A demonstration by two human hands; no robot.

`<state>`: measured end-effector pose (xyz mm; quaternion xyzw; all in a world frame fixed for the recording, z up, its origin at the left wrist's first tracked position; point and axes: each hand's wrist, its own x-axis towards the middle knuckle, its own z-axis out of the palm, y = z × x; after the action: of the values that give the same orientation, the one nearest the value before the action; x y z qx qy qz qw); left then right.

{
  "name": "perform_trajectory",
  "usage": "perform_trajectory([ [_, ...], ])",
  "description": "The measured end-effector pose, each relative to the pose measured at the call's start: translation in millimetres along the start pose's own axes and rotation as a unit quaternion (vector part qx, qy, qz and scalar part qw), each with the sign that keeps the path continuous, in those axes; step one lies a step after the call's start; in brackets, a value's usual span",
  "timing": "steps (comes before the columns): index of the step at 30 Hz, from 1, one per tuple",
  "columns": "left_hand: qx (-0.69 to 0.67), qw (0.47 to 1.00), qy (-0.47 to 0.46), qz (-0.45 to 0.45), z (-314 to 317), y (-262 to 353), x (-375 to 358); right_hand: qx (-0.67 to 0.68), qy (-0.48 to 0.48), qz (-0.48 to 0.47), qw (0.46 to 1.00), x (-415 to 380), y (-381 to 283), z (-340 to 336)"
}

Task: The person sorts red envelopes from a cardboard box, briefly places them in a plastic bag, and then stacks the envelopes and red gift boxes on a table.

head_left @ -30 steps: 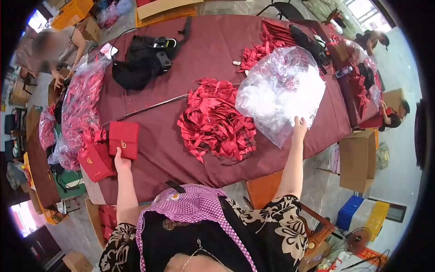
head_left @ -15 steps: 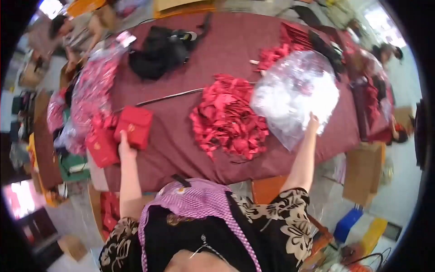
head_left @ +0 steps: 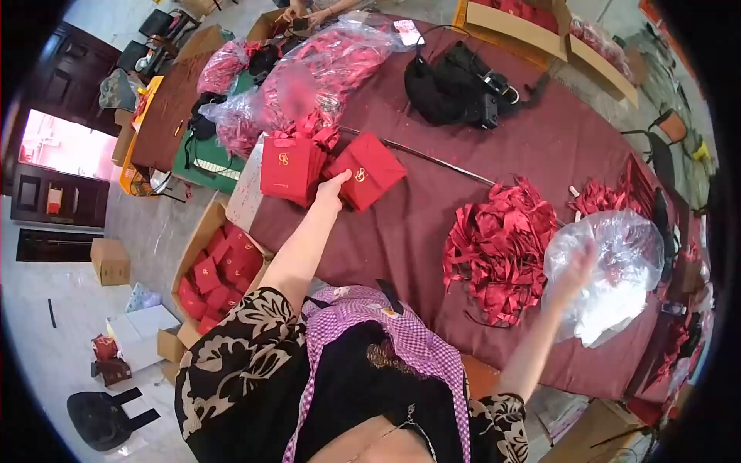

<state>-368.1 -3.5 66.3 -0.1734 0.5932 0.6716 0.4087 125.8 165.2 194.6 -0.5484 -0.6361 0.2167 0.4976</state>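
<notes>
My left hand (head_left: pixel 336 187) is closed on the near edge of a red box (head_left: pixel 377 171) with a gold logo, thumb on its top. Beside it, to the left, stands a group of similar red boxes (head_left: pixel 287 166) with the same gold marking. My right hand (head_left: pixel 579 270), smeared by motion, overlaps the left part of a clear plastic bag (head_left: pixel 617 243) that has something white in it. Between the two hands lies a heap of dark red ribbons (head_left: pixel 502 251) on the maroon tablecloth (head_left: pixel 386 255).
A carton (head_left: pixel 189 266) of red boxes stands by the table's left edge. Plastic-wrapped red goods (head_left: pixel 332 69) lie at the far left. A black bag (head_left: pixel 455 85) is at the back, near a long thin rod (head_left: pixel 432 158). Another person's hands (head_left: pixel 309 17) show at the top.
The view has swung left, bringing the carton and floor into sight. My left hand is still on the red box. My right hand has shifted over the plastic bag and is blurred.
</notes>
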Motion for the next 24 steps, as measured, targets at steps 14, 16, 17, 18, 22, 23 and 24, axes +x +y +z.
perform_trajectory([
  [14,-0.016,0.992,-0.121,0.035,4.0,10.4,-12.0,0.118,-0.419,0.116,0.893,-124.2,-74.0,322.3],
  [16,-0.027,0.972,-0.174,0.156,9.3,13.1,-21.8,0.173,-0.433,0.187,0.864,-116.8,-75.4,313.3],
  [17,-0.030,0.972,-0.177,0.152,10.8,17.4,-25.9,0.209,-0.440,0.293,0.823,-112.6,-80.3,303.1],
  [18,0.104,0.942,-0.180,0.262,13.5,24.2,-32.2,0.266,-0.454,0.360,0.771,-103.6,-91.0,290.3],
  [22,0.445,0.640,-0.326,0.535,13.4,52.7,-60.9,0.415,-0.488,0.502,0.581,-82.8,-88.6,270.1],
  [23,0.439,0.538,-0.386,0.608,11.8,60.2,-67.1,0.402,-0.484,0.518,0.580,-84.7,-92.1,266.3],
  [24,0.454,0.454,-0.429,0.635,12.6,73.6,-77.3,0.403,-0.476,0.522,0.582,-88.6,-86.5,262.1],
])
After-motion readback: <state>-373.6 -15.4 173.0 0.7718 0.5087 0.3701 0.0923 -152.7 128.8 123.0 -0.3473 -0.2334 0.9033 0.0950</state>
